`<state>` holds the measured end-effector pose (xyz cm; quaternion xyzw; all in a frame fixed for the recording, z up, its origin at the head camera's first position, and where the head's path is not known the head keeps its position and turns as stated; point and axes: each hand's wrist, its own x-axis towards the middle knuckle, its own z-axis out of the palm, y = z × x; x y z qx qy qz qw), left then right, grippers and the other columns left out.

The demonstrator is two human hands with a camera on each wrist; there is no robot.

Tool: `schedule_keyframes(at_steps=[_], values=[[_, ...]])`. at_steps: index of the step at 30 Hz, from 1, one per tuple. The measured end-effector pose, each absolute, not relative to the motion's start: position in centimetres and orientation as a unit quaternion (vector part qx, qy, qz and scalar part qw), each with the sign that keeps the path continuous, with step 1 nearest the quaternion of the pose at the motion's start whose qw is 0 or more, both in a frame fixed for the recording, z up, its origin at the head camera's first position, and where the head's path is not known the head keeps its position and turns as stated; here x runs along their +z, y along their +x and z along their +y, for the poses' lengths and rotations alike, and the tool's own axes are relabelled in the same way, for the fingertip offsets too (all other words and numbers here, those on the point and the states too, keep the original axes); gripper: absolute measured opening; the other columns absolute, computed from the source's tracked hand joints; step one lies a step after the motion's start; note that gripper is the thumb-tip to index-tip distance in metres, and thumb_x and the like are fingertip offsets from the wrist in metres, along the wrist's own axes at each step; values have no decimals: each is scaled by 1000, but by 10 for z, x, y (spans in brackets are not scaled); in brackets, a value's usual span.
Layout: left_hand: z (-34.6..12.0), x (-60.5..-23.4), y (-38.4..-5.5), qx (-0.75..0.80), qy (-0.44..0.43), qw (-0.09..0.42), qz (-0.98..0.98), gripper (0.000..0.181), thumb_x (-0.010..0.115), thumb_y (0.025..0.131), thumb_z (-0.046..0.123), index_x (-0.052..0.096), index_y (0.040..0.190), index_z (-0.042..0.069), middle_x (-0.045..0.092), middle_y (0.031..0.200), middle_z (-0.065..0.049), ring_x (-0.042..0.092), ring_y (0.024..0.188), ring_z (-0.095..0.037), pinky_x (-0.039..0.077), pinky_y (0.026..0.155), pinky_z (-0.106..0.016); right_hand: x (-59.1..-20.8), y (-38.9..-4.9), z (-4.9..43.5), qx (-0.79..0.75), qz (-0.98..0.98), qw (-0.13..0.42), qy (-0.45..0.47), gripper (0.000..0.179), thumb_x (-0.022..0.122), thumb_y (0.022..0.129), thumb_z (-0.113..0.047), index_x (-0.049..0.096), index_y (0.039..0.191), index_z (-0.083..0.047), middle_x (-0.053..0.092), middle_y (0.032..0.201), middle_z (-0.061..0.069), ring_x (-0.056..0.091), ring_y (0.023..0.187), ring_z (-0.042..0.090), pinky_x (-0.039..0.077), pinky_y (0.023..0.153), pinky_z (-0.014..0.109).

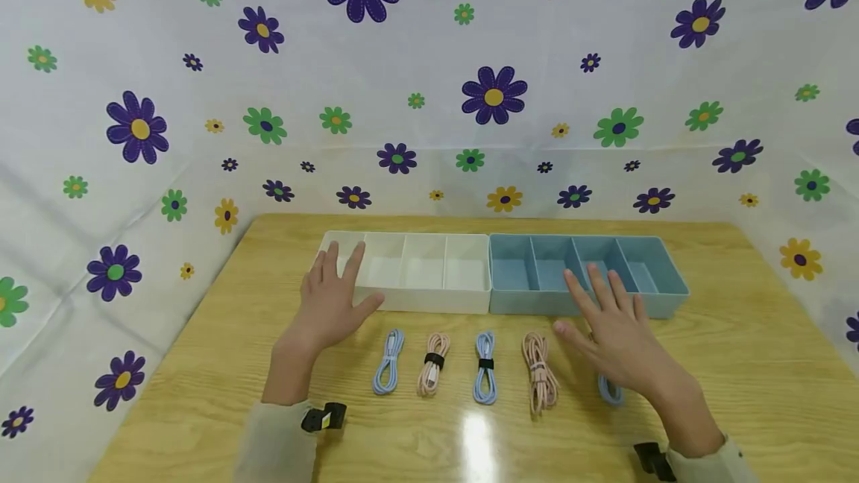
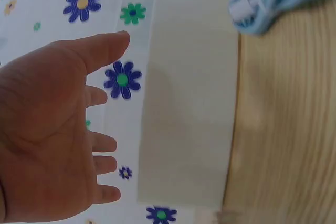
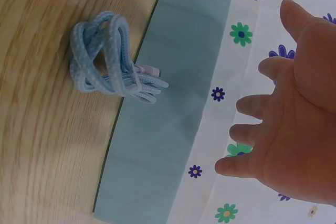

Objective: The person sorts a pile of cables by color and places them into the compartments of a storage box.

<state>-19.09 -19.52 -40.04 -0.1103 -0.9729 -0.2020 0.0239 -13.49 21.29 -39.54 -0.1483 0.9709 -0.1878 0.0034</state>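
Observation:
My left hand point(image 1: 329, 308) is spread, fingers straight, over the front left of a white divided box point(image 1: 436, 300). Fingers of my right hand point(image 1: 617, 341), also spread, overlap the front of a blue divided box point(image 1: 537, 304) in the head view. Neither hand holds anything. In front of the boxes lies a row of bundled cables: a blue one point(image 1: 388, 364), a pink one point(image 1: 432, 365) with a black strap, a blue one point(image 1: 485, 370) with a black strap, and a larger pink one point(image 1: 539, 375). Another blue cable point(image 3: 105, 59) is partly hidden under my right hand in the head view.
The boxes stand side by side near the back of the wooden table point(image 1: 201, 379), each split by dividers into several compartments. Behind them hangs a white cloth point(image 1: 423, 43) with printed flowers, which also runs along both sides. Dark bands point(image 1: 325, 417) sit at both wrists.

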Motion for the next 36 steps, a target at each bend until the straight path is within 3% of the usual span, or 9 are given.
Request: schedule_keyframes(at_steps=[6,10,16,23,28,33,36], values=[[-228,-406,-194,-237,-63,16,-969,83,53,101,42,4,160,9,-7,159,-33,-4,144,-55,5,109,-73,-399,-137,210,-196,968,9,-154,78,47,101,-54,12,161,-19,2,163,26,-1,146,54,5,104,78],[-243,-410,-194,-283,-44,11,-958,81,52,103,36,4,159,4,-5,158,-35,-1,143,-57,11,109,-73,-400,-137,209,-199,967,8,-157,77,47,101,-53,15,161,-16,3,163,26,0,145,55,6,104,79],[-261,-425,-199,-372,-50,9,-927,79,53,102,26,4,158,0,-1,159,-34,1,146,-51,12,112,-68,-404,-133,213,-214,966,21,-147,77,47,102,-52,14,161,-15,1,163,27,-1,145,56,6,103,79],[-269,-438,-200,-442,-42,0,-896,83,58,100,20,2,159,1,8,161,-28,18,145,-48,25,112,-63,-406,-132,219,-220,965,33,-138,77,48,102,-51,13,161,-15,1,162,28,1,144,58,7,102,80],[-267,-435,-202,-474,-44,8,-880,82,58,101,21,4,160,5,11,162,-25,21,145,-47,30,109,-63,-400,-135,222,-215,966,27,-140,77,47,102,-50,12,161,-14,1,162,29,2,143,58,9,101,80],[-265,-432,-208,-491,-37,-4,-870,84,61,100,26,5,160,10,15,161,-26,41,132,-47,38,103,-61,-396,-135,227,-221,966,33,-127,79,47,102,-51,10,161,-14,1,162,30,3,143,59,11,100,81],[-264,-431,-215,-505,-25,-12,-862,88,64,98,28,5,161,14,16,161,-25,44,129,-46,40,103,-59,-394,-135,230,-223,967,36,-119,80,47,102,-51,8,161,-13,0,161,31,3,142,59,12,99,81]])
